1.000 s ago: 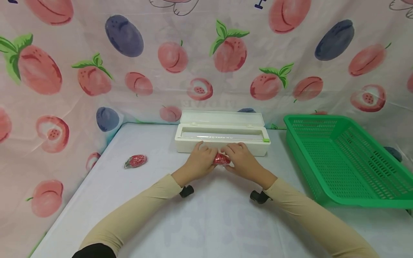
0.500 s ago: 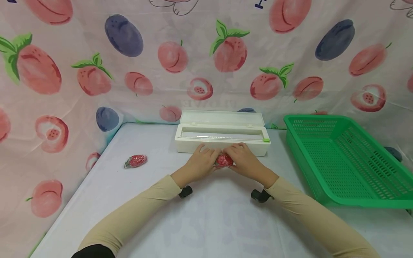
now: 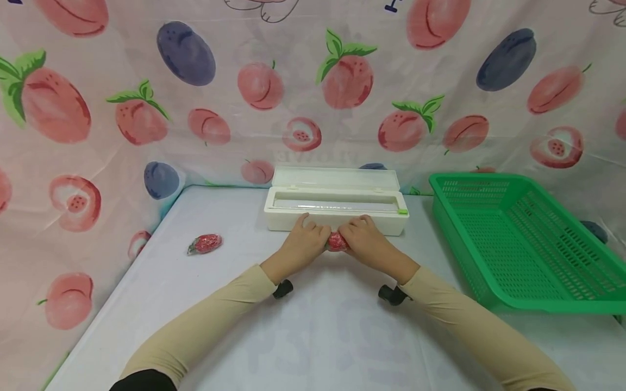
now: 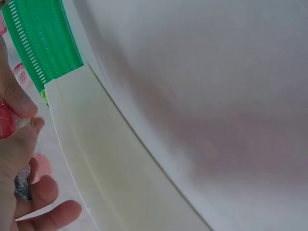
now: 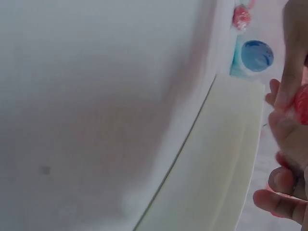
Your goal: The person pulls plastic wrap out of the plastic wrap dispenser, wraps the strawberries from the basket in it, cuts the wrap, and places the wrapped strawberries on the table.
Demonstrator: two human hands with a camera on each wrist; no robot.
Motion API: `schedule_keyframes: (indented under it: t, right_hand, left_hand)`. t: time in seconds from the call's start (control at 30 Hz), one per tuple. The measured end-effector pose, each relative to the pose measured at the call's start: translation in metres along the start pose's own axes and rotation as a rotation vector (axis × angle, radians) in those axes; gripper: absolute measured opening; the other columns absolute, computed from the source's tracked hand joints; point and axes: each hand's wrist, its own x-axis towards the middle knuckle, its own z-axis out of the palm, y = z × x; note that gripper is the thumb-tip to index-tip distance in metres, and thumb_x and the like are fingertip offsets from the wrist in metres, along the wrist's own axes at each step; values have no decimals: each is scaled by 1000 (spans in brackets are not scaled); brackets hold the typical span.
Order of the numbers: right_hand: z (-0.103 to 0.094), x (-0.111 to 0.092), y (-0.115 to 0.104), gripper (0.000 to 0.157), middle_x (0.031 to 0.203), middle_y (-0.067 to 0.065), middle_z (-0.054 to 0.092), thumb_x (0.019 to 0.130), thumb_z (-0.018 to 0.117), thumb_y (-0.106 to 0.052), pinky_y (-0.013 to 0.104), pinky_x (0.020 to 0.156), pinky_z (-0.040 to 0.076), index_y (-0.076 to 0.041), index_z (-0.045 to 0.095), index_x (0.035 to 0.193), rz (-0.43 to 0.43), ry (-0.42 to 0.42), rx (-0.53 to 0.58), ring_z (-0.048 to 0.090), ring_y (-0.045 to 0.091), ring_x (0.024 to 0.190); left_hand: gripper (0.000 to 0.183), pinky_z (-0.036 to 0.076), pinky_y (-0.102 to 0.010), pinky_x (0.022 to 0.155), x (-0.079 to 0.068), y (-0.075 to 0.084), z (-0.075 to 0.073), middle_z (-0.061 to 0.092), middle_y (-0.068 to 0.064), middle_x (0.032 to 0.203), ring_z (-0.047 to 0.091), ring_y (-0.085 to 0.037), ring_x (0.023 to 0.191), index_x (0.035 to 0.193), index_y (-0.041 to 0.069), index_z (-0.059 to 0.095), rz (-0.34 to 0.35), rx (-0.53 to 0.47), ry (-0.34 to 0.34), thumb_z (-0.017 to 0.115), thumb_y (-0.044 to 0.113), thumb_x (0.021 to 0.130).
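Note:
Before the white box, my left hand (image 3: 304,243) and right hand (image 3: 367,241) meet at a small rounded red piece in clear film (image 3: 337,242), likely a fruit or vegetable. Each hand grips one end with thumb and fingers. In the left wrist view, a greenish end in crinkled film (image 4: 22,185) shows between the fingers. The right wrist view catches only the red side (image 5: 302,103) at its edge. The white cling film dispenser (image 3: 337,220) has its lid up and a clear film roll inside. A similar red film-wrapped piece with a greenish end (image 3: 205,244) lies on the left.
On the right stands a green perforated basket (image 3: 489,290). A white cloth (image 3: 313,336) covers the table. Behind hangs a fruit-print curtain (image 3: 303,81), which also runs down the left side. A green slider (image 3: 403,212) sits at the dispenser's right end.
The red piece has turned slightly between my hands, and my right fingers have closed in over its right end. The dispenser, basket and other red piece have stayed put.

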Motion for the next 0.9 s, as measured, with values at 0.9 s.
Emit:
schedule_keyframes:
  t: [0.9]
  right_hand:
    - [-5,1,8,45,105,5,65,79,74,-32,38,89,50,-7,59,112,75,-71,218,59,20,100]
  left_hand:
    - [22,47,-25,58,-3,-12,-3,65,-1,70,61,-14,64,82,11,59,-83,16,9,71,30,82]
